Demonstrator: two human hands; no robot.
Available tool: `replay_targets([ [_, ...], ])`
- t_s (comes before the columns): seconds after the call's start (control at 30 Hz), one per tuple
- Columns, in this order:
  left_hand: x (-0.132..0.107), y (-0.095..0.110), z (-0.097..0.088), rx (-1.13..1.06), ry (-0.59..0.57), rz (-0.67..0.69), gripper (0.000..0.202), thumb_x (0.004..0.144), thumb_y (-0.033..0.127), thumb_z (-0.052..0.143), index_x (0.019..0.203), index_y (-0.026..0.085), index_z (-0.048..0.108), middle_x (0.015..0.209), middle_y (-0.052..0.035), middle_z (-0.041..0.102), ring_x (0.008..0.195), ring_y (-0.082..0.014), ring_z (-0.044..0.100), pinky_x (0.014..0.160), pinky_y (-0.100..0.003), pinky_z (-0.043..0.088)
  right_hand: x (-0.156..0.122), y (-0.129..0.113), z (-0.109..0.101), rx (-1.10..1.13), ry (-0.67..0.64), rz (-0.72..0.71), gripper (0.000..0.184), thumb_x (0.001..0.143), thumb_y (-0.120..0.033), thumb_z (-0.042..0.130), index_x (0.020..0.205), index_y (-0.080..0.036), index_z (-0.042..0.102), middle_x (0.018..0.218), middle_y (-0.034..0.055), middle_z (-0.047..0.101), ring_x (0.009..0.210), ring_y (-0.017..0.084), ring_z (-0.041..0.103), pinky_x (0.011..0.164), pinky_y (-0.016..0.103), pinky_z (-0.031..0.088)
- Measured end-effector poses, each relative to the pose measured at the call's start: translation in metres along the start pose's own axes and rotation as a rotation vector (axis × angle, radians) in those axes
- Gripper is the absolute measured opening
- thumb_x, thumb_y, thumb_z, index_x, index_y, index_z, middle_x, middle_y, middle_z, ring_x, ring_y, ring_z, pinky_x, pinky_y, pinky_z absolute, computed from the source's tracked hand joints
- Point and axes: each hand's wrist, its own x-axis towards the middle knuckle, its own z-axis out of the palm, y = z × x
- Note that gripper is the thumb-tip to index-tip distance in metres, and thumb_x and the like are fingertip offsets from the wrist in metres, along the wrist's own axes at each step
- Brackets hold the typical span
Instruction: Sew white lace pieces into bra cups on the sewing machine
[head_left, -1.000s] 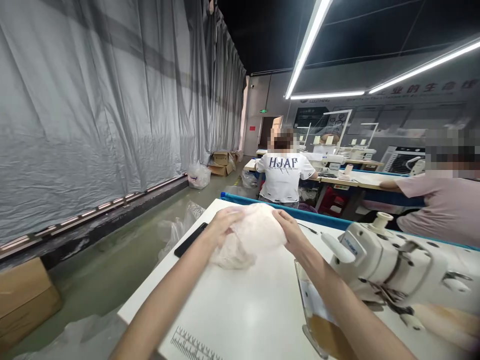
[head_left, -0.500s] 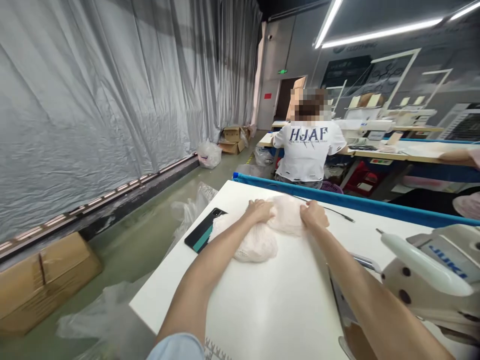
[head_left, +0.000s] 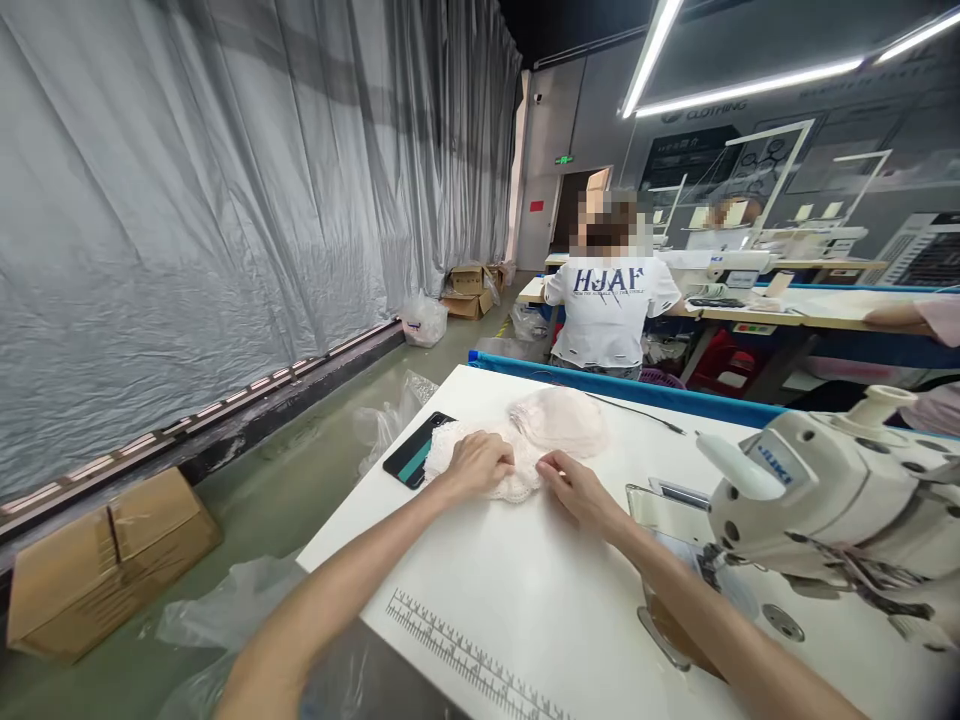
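Observation:
A pale pink lace garment (head_left: 559, 420) with padded cups lies bunched on the white sewing table (head_left: 555, 600). My left hand (head_left: 478, 464) rests on its nearer lace part, fingers curled over the fabric. My right hand (head_left: 576, 489) pinches the lace edge close to the table surface. The rounded cups sit just beyond both hands.
A dark phone (head_left: 417, 449) lies left of the garment. A white JUKI sewing machine (head_left: 832, 500) stands at the right, a printed ruler (head_left: 465, 655) along the near edge. A person in a white shirt (head_left: 611, 310) sits ahead. Cardboard box (head_left: 105, 560) and plastic bags (head_left: 225, 610) lie on the floor.
My hands set the garment down on the table and drew back from the cups to the nearer lace part. The camera view dropped and shifted slightly.

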Motion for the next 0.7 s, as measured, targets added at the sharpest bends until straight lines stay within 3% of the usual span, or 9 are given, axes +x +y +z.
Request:
replay_targets([
  [0.17,0.001,-0.008,-0.004,-0.086,0.034,-0.016,0.016,0.078,0.02,0.053,0.076,0.015,0.068,0.073,-0.001,0.065,0.071,-0.0142,0.057,0.064,-0.022,0.04,-0.005,-0.004,0.001,-0.048,0.06,0.024,0.027,0.087,-0.032,0.031,0.096,-0.021,0.053,0.068,0.0007,0.06,0.059,0.018,0.055,0.056,0.029,0.042],
  [0.3,0.0,-0.013,0.0,-0.118,0.072,-0.026,0.019,0.08,0.021,0.052,0.077,0.013,0.069,0.076,-0.0026,0.066,0.07,-0.0139,0.057,0.061,-0.022,0.04,-0.017,-0.011,0.005,-0.1,0.075,-0.046,0.035,0.083,-0.029,0.04,0.118,-0.025,0.047,0.088,0.0023,0.058,0.055,0.015,0.052,0.055,0.029,0.041],
  [0.43,-0.004,-0.009,0.006,-0.099,0.101,0.002,0.02,0.082,0.022,0.052,0.079,0.015,0.07,0.085,-0.0043,0.066,0.082,-0.017,0.057,0.074,-0.026,0.042,-0.021,-0.013,0.009,-0.133,0.069,-0.117,0.024,0.082,-0.027,0.046,0.102,-0.028,0.057,0.097,0.0033,0.053,0.055,0.013,0.047,0.054,0.028,0.038],
  [0.53,-0.013,-0.002,0.01,-0.053,0.117,0.05,0.02,0.079,0.03,0.06,0.095,0.02,0.069,0.103,-0.0058,0.061,0.101,-0.0215,0.051,0.09,-0.031,0.038,-0.016,-0.01,0.011,-0.125,0.072,-0.146,0.021,0.081,-0.019,0.041,0.089,-0.025,0.059,0.091,0.0035,0.053,0.059,0.014,0.047,0.058,0.029,0.038],
  [0.6,-0.017,0.002,0.015,-0.013,0.091,0.068,0.025,0.075,0.031,0.066,0.099,0.022,0.067,0.105,-0.0053,0.059,0.101,-0.0223,0.05,0.09,-0.032,0.037,-0.011,-0.007,0.011,-0.103,0.053,-0.166,0.023,0.08,-0.016,0.039,0.087,-0.024,0.059,0.087,0.003,0.054,0.063,0.015,0.049,0.061,0.029,0.039],
  [0.7,-0.016,0.004,0.02,-0.004,0.061,0.039,0.01,0.078,0.021,0.059,0.084,0.02,0.067,0.088,-0.0039,0.059,0.088,-0.0202,0.052,0.08,-0.03,0.038,-0.002,-0.007,0.008,-0.067,0.025,-0.182,0.023,0.077,-0.014,0.038,0.083,-0.024,0.058,0.079,0.0022,0.056,0.066,0.017,0.051,0.062,0.029,0.039],
])
